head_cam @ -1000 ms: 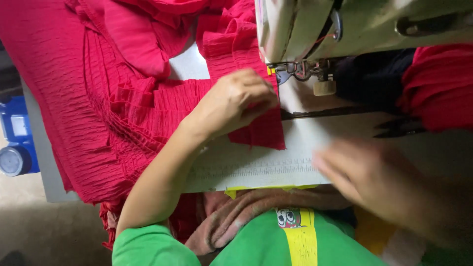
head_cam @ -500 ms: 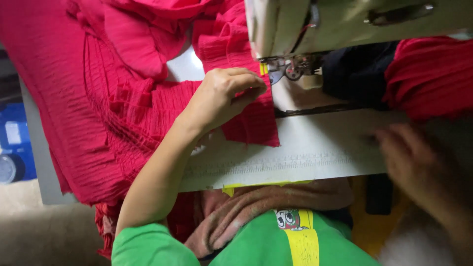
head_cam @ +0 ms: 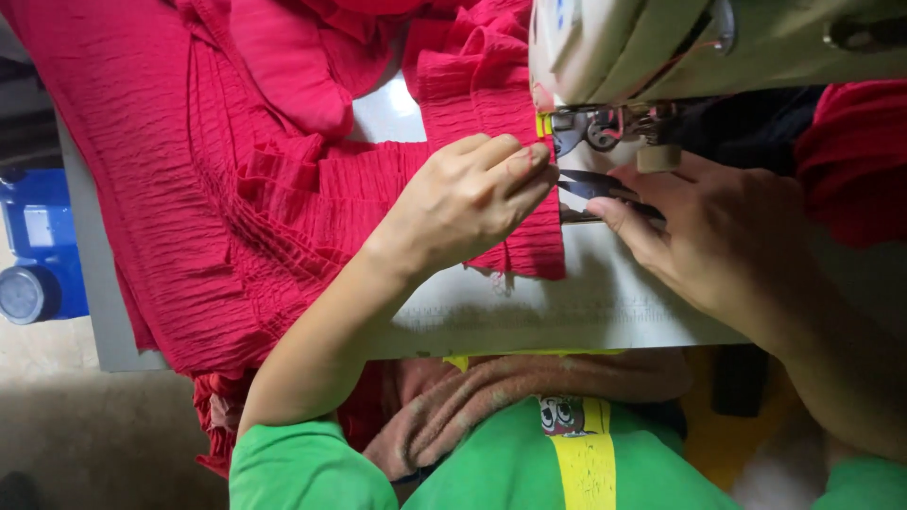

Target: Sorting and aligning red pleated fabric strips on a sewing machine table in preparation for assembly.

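My left hand lies flat on the crinkled red fabric, pressing its pleated edge beside the needle area of the pale sewing machine. My right hand holds small dark thread snips, blades pointing left at the fabric edge right under the presser foot. The two hands nearly meet at the needle.
The white sewing table carries the heaped red cloth to the left and back. More red fabric is bunched at the right. A blue container stands on the floor at the left. My green shirt fills the bottom.
My right hand has come up from the table's lower right to the needle area, now with the snips. My left hand stays on the fabric.
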